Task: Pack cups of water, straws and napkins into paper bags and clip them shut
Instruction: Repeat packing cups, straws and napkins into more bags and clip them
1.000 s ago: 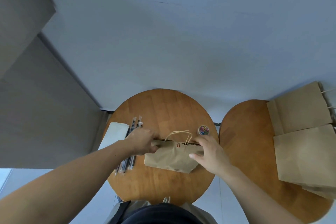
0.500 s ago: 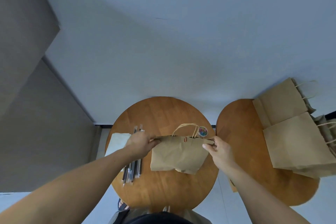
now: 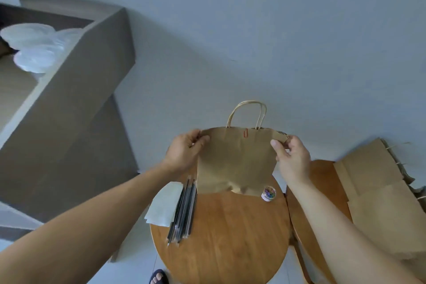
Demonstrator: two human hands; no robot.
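Nearest: round wooden counter (image 3: 226, 237). On its left side, a bundle of wrapped straws (image 3: 183, 210) lying against a folded white napkin (image 3: 164, 203). Near the far right edge, a small tub of coloured paper clips (image 3: 268, 192).

Above the counter: paper bag (image 3: 237, 161), held clear of the surface, upright, mouth closed flat, one red clip (image 3: 246, 133) on the top edge, twine handles standing up. Left hand (image 3: 184, 154) pinches the top left corner, thumb in front. Right hand (image 3: 291, 157) pinches the top right corner, thumb over the folded edge.

Right: second counter (image 3: 322, 182) carrying a stack of flat paper bags (image 3: 380, 196).

Handling, judged: thin kraft paper, creases and tears easily. The lower edge is crumpled and hangs loose; contents cannot be seen. If a cup of water is inside, a corner grip risks tilt. Better hold: the handles, or a palm under the base.

Far left: shelf with white plastic bags (image 3: 34, 46).
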